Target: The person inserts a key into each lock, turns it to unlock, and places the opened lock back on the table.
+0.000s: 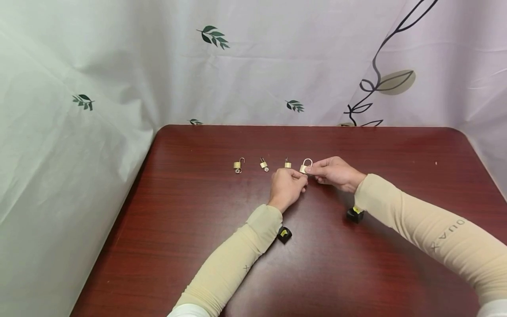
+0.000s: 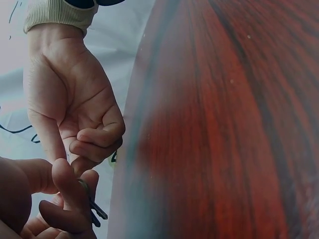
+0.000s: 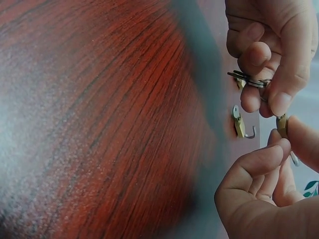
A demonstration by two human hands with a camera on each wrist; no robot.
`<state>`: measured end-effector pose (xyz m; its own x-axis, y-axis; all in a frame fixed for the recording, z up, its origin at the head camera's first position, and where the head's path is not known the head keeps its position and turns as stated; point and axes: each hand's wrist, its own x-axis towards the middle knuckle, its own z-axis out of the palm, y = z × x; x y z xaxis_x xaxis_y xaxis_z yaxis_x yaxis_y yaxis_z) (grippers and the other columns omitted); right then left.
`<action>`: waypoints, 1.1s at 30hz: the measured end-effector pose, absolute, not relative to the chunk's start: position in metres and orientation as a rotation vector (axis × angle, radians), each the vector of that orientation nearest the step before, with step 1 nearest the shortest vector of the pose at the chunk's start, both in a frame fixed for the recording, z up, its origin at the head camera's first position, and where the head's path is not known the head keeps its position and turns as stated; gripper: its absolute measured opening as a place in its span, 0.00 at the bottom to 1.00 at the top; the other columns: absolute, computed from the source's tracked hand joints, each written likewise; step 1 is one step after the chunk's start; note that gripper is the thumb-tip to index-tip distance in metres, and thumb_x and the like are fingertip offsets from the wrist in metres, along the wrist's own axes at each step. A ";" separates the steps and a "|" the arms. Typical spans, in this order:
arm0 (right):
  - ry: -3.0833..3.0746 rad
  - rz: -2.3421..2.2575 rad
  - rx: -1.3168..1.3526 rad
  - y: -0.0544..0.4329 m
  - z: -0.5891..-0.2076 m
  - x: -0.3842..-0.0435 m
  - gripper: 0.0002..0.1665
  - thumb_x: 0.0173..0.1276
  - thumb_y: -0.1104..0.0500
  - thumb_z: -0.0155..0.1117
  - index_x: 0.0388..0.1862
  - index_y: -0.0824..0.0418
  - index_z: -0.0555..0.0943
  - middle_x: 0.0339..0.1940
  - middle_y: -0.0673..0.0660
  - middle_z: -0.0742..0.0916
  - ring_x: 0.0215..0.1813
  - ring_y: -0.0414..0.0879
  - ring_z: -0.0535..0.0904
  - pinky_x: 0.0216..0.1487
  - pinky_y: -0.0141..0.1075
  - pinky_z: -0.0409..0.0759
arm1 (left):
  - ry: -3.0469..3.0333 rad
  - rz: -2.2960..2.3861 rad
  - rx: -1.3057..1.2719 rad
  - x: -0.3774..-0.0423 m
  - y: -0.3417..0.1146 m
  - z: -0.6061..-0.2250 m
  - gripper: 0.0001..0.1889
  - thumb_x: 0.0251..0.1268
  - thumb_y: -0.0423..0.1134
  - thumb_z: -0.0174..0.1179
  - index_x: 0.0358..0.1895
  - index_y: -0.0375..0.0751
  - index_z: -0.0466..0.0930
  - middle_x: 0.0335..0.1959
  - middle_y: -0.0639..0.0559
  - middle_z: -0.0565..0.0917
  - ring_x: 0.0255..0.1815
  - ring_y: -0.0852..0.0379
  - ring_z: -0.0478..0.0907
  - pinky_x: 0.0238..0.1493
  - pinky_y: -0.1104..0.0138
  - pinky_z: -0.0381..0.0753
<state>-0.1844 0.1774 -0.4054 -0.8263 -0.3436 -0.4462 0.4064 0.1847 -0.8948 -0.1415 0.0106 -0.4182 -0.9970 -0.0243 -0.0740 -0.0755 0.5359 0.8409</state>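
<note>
My right hand [image 1: 336, 172] pinches a small brass padlock [image 1: 303, 168] by its body, the shackle pointing up and away. Just left of it, my left hand [image 1: 288, 188] has its fingertips at the padlock's lower end. A ring of small keys [image 3: 249, 79] hangs from the left fingers in the right wrist view. In the left wrist view, the keys [image 2: 97, 209] stick out beside the left fingertips. Whether a key sits in the lock is hidden by the fingers. Another brass padlock [image 1: 288, 165] lies just beyond the left hand, partly covered.
Farther left on the reddish-brown table [image 1: 178, 211] lie a padlock with its shackle swung out [image 1: 237, 165] and another padlock [image 1: 264, 164], each with a key at its base. A tiny light speck [image 1: 436, 163] is at the right. A patterned curtain [image 1: 253, 66] hangs behind the table.
</note>
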 end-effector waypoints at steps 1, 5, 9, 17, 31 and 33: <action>1.895 -1.698 0.055 0.177 -0.406 -0.184 0.07 0.72 0.61 0.66 0.31 0.59 0.85 0.24 0.47 0.82 0.26 0.35 0.73 0.31 0.26 0.75 | 2.711 1.481 -0.087 -0.141 0.011 -0.418 0.08 0.61 0.38 0.67 0.25 0.45 0.91 0.10 0.65 0.79 0.12 0.69 0.76 0.24 0.73 0.72; 1.900 -1.694 0.057 0.178 -0.406 -0.184 0.08 0.72 0.61 0.65 0.31 0.60 0.85 0.24 0.47 0.81 0.26 0.35 0.73 0.31 0.26 0.75 | 2.727 1.463 -0.082 -0.141 0.011 -0.418 0.08 0.61 0.38 0.67 0.24 0.45 0.91 0.09 0.65 0.79 0.12 0.69 0.76 0.24 0.73 0.72; 1.895 -1.695 0.059 0.178 -0.406 -0.184 0.08 0.72 0.62 0.65 0.32 0.60 0.85 0.23 0.46 0.81 0.26 0.35 0.73 0.32 0.26 0.75 | 2.736 1.451 -0.080 -0.141 0.011 -0.419 0.08 0.60 0.37 0.67 0.24 0.45 0.91 0.09 0.65 0.79 0.12 0.69 0.76 0.25 0.73 0.72; 1.886 -1.691 0.065 0.177 -0.406 -0.184 0.08 0.72 0.62 0.65 0.31 0.58 0.85 0.23 0.46 0.82 0.26 0.35 0.74 0.32 0.26 0.75 | 2.754 1.432 -0.070 -0.141 0.012 -0.420 0.08 0.60 0.38 0.67 0.23 0.47 0.91 0.08 0.66 0.78 0.15 0.68 0.76 0.28 0.72 0.73; 1.890 -1.672 0.055 0.177 -0.402 -0.182 0.08 0.72 0.61 0.65 0.31 0.59 0.85 0.21 0.47 0.79 0.26 0.35 0.72 0.32 0.27 0.75 | 2.849 1.401 -0.034 -0.139 0.014 -0.421 0.07 0.58 0.37 0.68 0.23 0.49 0.89 0.09 0.67 0.79 0.12 0.71 0.74 0.25 0.72 0.73; 1.890 -1.674 0.056 0.177 -0.403 -0.182 0.08 0.72 0.61 0.65 0.31 0.59 0.84 0.21 0.47 0.79 0.26 0.35 0.73 0.32 0.26 0.75 | 2.900 1.353 -0.013 -0.138 0.014 -0.422 0.07 0.58 0.38 0.68 0.23 0.50 0.90 0.10 0.67 0.79 0.14 0.71 0.75 0.27 0.72 0.75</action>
<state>-0.1824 0.1766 -0.4025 -0.8152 -0.3528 -0.4593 0.4134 0.2009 -0.8881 -0.1384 0.0137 -0.4216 -0.9983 -0.0319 0.0495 0.0174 0.6427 0.7659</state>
